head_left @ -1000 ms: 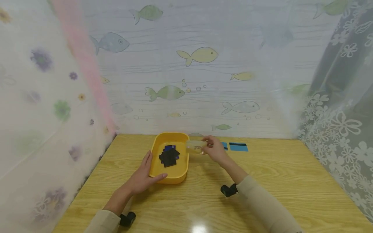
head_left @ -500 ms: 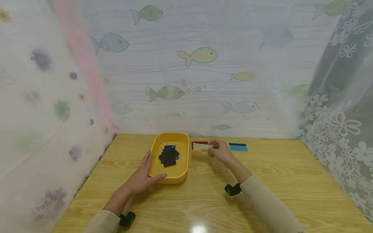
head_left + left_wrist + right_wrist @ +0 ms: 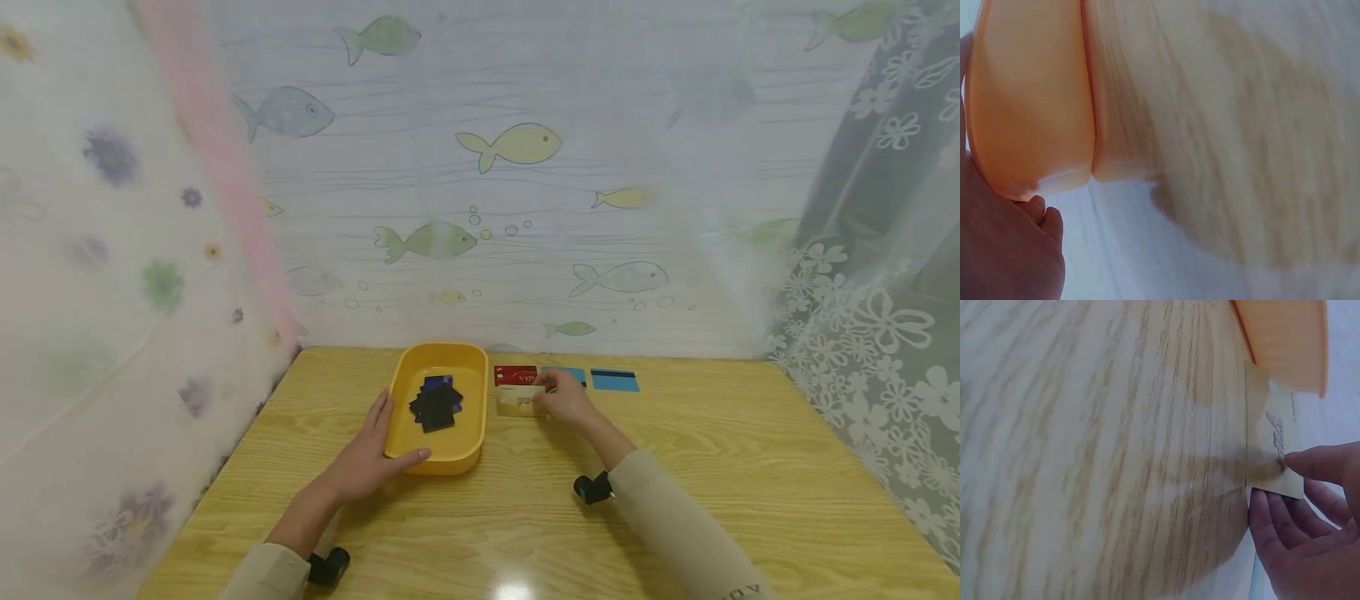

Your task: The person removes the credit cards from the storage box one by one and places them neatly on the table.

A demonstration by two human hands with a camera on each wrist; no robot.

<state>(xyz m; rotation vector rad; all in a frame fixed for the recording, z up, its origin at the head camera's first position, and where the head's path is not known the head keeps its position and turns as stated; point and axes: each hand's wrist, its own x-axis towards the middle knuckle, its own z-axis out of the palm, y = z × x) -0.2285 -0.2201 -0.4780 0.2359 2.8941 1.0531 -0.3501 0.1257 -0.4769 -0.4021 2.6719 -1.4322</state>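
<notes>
Yellow tray (image 3: 447, 466) stands on the wood-grain table (image 3: 465, 533), with a pile of black and blue cards (image 3: 437, 408) inside it. The left hand (image 3: 366, 463) grips the tray's near-left corner, thumb over the rim. Just right of the tray, the right hand (image 3: 566, 401) pinches a gold card (image 3: 517, 402) between thumb and fingers — table contact cannot be confirmed. Right of the tray's far half lies a row: red card (image 3: 513, 373) nearest the tray, partly covered blue card (image 3: 567, 375) next, second blue card (image 3: 616, 380) farthest.
</notes>
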